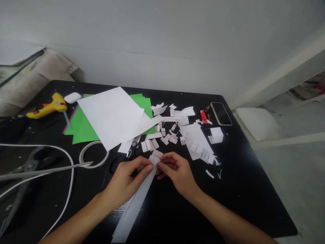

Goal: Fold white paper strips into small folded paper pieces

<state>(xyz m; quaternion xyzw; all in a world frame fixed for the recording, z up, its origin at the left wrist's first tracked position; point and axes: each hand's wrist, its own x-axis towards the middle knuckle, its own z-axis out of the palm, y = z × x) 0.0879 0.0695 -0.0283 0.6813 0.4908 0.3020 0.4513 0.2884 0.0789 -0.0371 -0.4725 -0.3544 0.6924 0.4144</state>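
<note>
Black tabletop [243,183] lies beneath the grip: left hand [134,173] and right hand [175,171] pinch a white paper strip [141,200] near its far end, the rest trailing nearward. Likely light, limp and easily creased, it suits gentle edge holds.

Black table [243,193] bears paper scraps [173,139], phone [221,114], tape [81,155].
</note>
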